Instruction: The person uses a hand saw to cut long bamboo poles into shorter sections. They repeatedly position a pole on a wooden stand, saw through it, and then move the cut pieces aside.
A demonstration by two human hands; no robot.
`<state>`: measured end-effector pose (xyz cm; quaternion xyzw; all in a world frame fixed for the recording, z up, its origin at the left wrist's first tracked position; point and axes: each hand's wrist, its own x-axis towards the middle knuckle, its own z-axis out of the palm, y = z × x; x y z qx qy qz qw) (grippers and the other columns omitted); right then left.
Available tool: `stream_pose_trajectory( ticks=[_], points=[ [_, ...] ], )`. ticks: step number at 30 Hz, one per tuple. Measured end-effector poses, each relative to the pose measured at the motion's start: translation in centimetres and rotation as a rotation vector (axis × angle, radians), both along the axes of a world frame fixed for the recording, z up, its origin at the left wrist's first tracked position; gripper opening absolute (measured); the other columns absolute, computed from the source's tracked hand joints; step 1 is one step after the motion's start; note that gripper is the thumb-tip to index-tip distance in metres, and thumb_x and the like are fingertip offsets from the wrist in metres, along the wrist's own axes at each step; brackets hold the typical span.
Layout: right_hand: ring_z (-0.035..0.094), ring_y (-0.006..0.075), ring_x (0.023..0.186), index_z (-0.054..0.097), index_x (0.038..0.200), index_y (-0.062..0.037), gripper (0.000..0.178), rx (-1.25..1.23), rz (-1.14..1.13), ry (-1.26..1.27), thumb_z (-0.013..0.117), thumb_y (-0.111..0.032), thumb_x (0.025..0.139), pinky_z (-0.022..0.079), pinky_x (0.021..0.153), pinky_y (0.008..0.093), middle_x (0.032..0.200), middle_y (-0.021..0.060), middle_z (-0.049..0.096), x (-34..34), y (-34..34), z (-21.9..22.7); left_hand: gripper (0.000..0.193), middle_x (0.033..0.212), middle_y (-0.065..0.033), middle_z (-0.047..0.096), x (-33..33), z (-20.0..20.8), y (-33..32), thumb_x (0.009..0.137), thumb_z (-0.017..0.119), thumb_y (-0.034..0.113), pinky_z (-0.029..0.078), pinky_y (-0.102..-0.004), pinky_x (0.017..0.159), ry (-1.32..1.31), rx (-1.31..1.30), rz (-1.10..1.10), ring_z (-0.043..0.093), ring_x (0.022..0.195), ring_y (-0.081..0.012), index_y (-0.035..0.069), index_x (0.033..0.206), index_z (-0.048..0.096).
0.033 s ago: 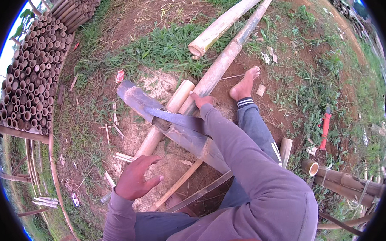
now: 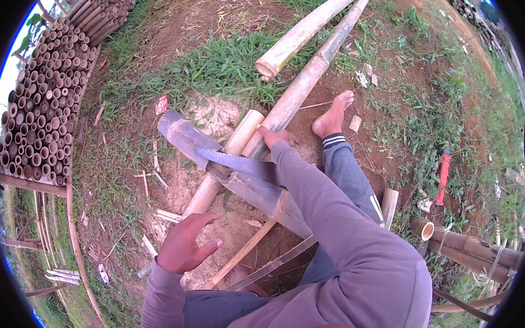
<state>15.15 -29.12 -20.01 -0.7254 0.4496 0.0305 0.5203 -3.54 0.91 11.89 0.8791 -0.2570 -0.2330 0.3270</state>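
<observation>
My right hand (image 2: 273, 136) is closed around the near part of a long bamboo pole (image 2: 299, 98) that slants away to the upper right. Beneath my right forearm, a curved saw blade (image 2: 236, 160) with a toothed edge lies across a thick, dark bamboo trough (image 2: 255, 190); its handle is hidden by the sleeve. A short pale bamboo piece (image 2: 204, 193) crosses under the trough. Held in the air to the left of the trough, my left hand (image 2: 187, 243) is empty, its thumb and fingers apart.
Another pale bamboo pole (image 2: 304, 38) lies at the far right. Many cut bamboo tubes (image 2: 41, 124) are stacked at the left. A bamboo stick (image 2: 243, 253) and a flat strip (image 2: 272, 263) lean near my legs. Sawdust (image 2: 213, 110) covers the soil, and tied bamboo (image 2: 471, 250) sits right.
</observation>
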Motion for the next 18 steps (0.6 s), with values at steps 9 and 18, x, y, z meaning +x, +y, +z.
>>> stream_pose_trajectory(
  ticks=[9, 18],
  points=[
    [0.068, 0.0358, 0.116, 0.055, 0.142, 0.0023, 0.071, 0.966, -0.213, -0.712, 0.077, -0.035, 0.085, 0.052, 0.111, 0.047, 0.129, 0.0196, 0.068, -2.2, -3.9, 8.6, 0.06, 0.129, -0.0196, 0.07, 0.8, -1.3, -0.3, 0.09, 0.085, 0.027, 0.055, -0.0453, 0.104, -0.012, 0.014, -0.001, 0.069, 0.121, -0.037, 0.004, 0.141, 0.062],
    [0.065, 0.0378, 0.128, 0.042, 0.154, -0.0002, 0.072, 1.082, -0.078, -0.911, 0.068, -0.033, 0.094, 0.049, 0.115, 0.0525, 0.138, 0.0204, 0.064, -14.8, -8.2, 26.5, 0.112, 0.157, -0.0223, 0.047, -3.7, 1.2, -8.6, 0.08, 0.095, 0.035, 0.053, -0.0466, 0.11, 0.081, -0.364, 0.14, 0.055, 0.141, -0.0352, 0.005, 0.165, 0.028]
  ],
)
